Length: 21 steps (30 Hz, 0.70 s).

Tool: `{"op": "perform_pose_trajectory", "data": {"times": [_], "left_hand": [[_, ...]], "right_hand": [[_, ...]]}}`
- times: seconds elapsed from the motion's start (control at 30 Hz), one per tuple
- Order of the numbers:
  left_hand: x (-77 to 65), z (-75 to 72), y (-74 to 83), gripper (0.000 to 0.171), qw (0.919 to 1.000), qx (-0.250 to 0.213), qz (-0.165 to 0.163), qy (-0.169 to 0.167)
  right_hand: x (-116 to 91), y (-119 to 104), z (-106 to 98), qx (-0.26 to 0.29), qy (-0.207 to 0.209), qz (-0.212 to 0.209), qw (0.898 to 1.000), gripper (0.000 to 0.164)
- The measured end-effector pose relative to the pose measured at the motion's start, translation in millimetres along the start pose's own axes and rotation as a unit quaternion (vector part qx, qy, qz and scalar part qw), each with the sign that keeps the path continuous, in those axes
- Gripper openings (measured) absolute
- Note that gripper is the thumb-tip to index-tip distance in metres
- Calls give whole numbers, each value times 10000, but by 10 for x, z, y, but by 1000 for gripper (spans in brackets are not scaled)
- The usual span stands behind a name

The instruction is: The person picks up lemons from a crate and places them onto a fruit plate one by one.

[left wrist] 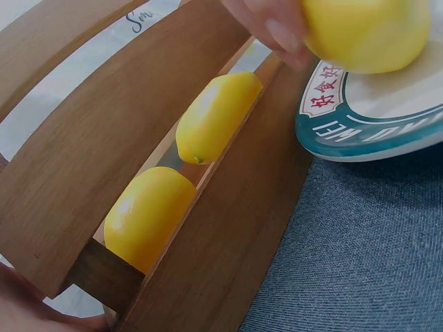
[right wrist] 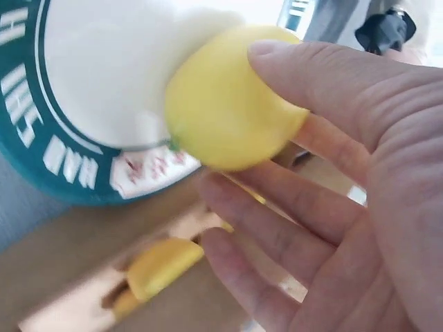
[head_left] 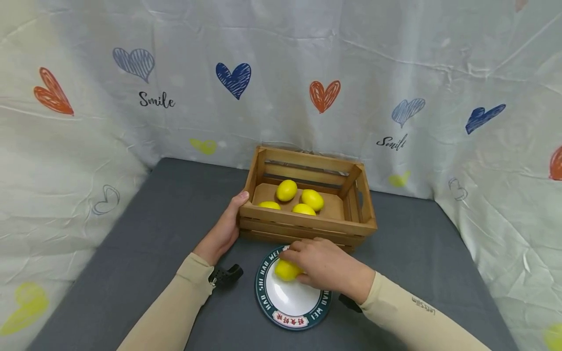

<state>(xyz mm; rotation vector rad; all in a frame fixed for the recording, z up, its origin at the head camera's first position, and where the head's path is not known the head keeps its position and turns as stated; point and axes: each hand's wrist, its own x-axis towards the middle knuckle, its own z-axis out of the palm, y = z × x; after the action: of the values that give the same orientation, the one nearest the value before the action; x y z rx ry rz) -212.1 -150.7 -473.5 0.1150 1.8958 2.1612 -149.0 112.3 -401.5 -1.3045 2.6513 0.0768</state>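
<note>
A yellow lemon (head_left: 287,270) is between the thumb and fingers of my right hand (head_left: 327,265), over the white middle of a round plate (head_left: 293,298) with a green lettered rim. In the right wrist view the thumb presses on one side of the lemon (right wrist: 232,104), with the fingers on the other. My left hand (head_left: 223,226) grips the left end of a slatted wooden crate (head_left: 307,225), its thumb near the top edge. Inside the crate lie several more lemons (head_left: 312,199); two lemons (left wrist: 149,218) show between the slats in the left wrist view.
The crate and plate stand on a dark grey tabletop (head_left: 184,204), with the plate just in front of the crate. Behind the crate hangs a pale curtain (head_left: 281,112) printed with hearts, which also runs down both sides. A black strap (head_left: 226,275) is on the left wrist.
</note>
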Motion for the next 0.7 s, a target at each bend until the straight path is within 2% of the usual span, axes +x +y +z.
{"op": "perform_pose_trajectory", "data": {"times": [0.2, 0.4, 0.53, 0.7], "left_hand": [[-46, -57, -3, 89, 10000, 9, -20, 61], [-66, -66, 5, 92, 10000, 68, 30, 7], [-35, -48, 7, 92, 10000, -43, 70, 13], [-4, -11, 16, 90, 9997, -164, 189, -74]], "right_hand": [[42, 11, -431, 253, 6, -354, 9991, 50], [134, 90, -967, 461, 371, -721, 9956, 45], [281, 214, -1214, 613, 495, -536, 9954, 43], [544, 455, -1342, 681, 478, -67, 9965, 40]]}}
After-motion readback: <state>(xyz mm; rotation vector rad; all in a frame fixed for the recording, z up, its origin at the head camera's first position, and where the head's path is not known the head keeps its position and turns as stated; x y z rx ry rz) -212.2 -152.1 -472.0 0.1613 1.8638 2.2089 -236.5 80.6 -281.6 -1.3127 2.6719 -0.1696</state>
